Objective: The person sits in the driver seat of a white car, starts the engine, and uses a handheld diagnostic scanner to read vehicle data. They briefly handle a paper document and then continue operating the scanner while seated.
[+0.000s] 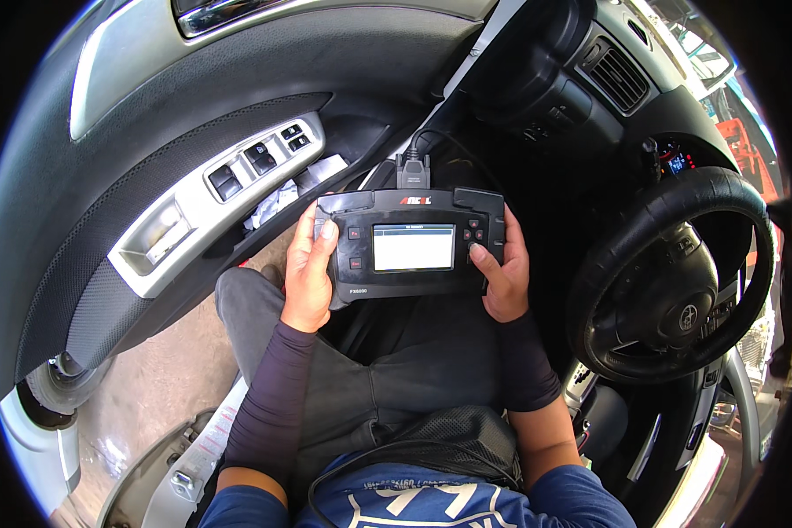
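Note:
A black car diagnostic scanner (414, 286) with a lit, mostly white screen is held level above my lap. My left hand (311, 273) grips its left end, thumb lying on the front beside the red-marked buttons. Around the right end is my right hand (509, 273), its thumb on or just beside the arrow buttons; exactly which key it touches I cannot tell. The other fingers of both hands go behind the casing and are partly hidden. A grey cable plug (414, 170) sits in the scanner's top edge, and its black cable curves away toward the dark footwell.
To the right stands the black steering wheel (673, 275), with a lit instrument display (677, 164) beyond it. The open car door carries a silver window-switch panel (216, 202) on the left. Crumpled papers (277, 204) fill the door pocket. Concrete ground (172, 378) shows through the door opening.

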`<state>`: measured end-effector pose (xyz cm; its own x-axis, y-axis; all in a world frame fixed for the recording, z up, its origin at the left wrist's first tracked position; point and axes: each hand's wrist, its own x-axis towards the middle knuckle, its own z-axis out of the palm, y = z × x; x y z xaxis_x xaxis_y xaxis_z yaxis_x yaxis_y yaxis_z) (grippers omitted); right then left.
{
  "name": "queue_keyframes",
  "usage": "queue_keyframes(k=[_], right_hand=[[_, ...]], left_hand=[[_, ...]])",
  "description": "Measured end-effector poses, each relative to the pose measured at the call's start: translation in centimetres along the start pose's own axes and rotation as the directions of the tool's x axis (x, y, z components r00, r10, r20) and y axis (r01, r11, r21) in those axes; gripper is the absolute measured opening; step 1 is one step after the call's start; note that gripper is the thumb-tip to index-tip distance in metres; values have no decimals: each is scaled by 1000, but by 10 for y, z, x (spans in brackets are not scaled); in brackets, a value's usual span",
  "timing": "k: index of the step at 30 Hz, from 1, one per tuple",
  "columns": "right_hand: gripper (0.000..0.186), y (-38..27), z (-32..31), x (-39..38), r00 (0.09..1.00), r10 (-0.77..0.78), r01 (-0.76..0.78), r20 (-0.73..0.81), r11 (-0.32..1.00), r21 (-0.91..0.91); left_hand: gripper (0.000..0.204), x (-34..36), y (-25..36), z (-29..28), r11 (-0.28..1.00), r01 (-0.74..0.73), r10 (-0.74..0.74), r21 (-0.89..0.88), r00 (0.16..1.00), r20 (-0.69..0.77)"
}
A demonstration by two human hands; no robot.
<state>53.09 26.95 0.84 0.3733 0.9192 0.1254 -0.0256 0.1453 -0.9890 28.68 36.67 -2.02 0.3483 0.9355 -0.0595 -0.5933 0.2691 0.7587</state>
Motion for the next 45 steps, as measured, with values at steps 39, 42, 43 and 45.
queue_keyframes(k=[39,42,43,45], right_hand=[[76,3,-2,1,999,-23,24,25,999,-27],[76,3,-4,1,999,-31,32,15,998,-46],[76,3,-4,1,999,-34,34,10,998,-56],[76,3,-4,1,999,-42,43,11,997,-64]], left_hand=[[48,1,-4,-3,1000,-1,1,7,1000,-1],[48,1,-5,-3,1000,7,-7,3,1000,-1],[48,1,-5,-3,1000,10,-10,0,1000,-1],[48,1,-5,-3,1000,13,-13,-5,1000,4]])
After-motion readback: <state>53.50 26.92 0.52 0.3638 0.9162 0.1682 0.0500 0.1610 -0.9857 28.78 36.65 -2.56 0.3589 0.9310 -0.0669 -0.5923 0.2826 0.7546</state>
